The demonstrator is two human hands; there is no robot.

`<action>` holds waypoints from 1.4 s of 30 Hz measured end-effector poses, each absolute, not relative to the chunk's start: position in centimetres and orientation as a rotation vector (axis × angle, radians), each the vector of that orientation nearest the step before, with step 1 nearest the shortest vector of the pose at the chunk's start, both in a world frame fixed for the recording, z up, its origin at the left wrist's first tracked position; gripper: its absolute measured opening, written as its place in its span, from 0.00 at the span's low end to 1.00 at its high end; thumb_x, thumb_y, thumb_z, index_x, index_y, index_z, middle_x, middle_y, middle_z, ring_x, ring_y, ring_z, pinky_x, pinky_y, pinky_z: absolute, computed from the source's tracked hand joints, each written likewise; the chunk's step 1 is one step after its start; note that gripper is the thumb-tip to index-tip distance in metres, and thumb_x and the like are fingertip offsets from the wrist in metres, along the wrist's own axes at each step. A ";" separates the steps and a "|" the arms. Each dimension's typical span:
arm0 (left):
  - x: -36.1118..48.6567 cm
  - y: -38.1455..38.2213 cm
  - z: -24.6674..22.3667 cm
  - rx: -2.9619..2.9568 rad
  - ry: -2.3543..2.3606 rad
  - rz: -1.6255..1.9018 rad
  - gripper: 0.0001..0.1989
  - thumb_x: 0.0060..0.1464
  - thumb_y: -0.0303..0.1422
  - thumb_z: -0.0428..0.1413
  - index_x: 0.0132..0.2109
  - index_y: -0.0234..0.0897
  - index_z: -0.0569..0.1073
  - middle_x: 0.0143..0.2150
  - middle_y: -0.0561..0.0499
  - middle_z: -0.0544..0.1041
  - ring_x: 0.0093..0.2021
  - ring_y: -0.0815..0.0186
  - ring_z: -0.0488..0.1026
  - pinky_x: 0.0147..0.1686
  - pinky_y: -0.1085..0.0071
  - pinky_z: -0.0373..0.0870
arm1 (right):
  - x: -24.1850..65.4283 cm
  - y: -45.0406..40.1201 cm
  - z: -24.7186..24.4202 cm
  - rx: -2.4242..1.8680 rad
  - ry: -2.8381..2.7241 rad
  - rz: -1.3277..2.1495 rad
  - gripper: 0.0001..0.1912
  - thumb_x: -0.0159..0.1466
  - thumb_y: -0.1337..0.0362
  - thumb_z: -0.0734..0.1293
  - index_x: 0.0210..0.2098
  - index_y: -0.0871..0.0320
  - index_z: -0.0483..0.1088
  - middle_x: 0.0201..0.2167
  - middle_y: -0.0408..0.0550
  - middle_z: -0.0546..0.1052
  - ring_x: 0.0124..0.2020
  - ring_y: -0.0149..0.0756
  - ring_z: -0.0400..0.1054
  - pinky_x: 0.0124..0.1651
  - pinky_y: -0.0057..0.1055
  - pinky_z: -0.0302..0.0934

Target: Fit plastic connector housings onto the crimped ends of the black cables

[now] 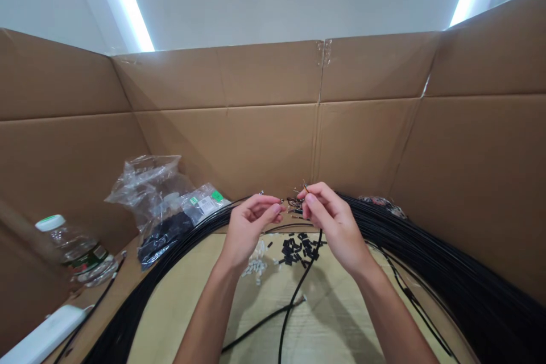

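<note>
The cable (300, 285) crosses a second cable (258, 323) over the board (183, 307), in front of the small parts (294, 250). The cable bundle (128, 313) curves around; plastic bags (156, 196) lie left.

Beyond the fingers (261, 200) I see a brown cardboard back wall (256, 82), crossed by a level crease (183, 110). Its upright seam (319, 85) rises above and slightly right of them, clear tape (327, 52) shining near the top. A left wall (55, 165) and a right wall (482, 153), also cardboard, stand well out to either side of them. High over them, my view takes in a pale ceiling (290, 0) and two bright strip lights (128, 0), one up to each side. Below them I get a yellowish tabletop (191, 301), softly shadowed.
</note>
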State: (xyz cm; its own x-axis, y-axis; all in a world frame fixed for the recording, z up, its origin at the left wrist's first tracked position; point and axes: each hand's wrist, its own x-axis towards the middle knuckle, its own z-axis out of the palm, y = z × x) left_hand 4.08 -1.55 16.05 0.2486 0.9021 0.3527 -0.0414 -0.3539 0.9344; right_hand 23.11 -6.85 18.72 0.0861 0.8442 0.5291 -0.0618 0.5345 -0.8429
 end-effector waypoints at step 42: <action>3.9 -6.6 20.8 1.279 0.686 1.559 0.14 0.49 0.43 0.80 0.37 0.41 0.89 0.33 0.52 0.85 0.32 0.72 0.81 0.36 0.83 0.79 | 21.6 -8.1 18.9 -0.674 -1.447 0.901 0.17 0.77 0.49 0.70 0.38 0.55 0.72 0.27 0.37 0.68 0.27 0.29 0.58 0.29 0.28 0.52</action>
State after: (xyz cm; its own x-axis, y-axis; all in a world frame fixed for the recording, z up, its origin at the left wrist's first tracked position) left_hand 3.94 -6.63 20.84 0.0210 0.9163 0.3999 -0.3244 -0.3721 0.8696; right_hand 21.63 -8.14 18.87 -0.0889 0.8401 0.5351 -0.1089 0.5258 -0.8436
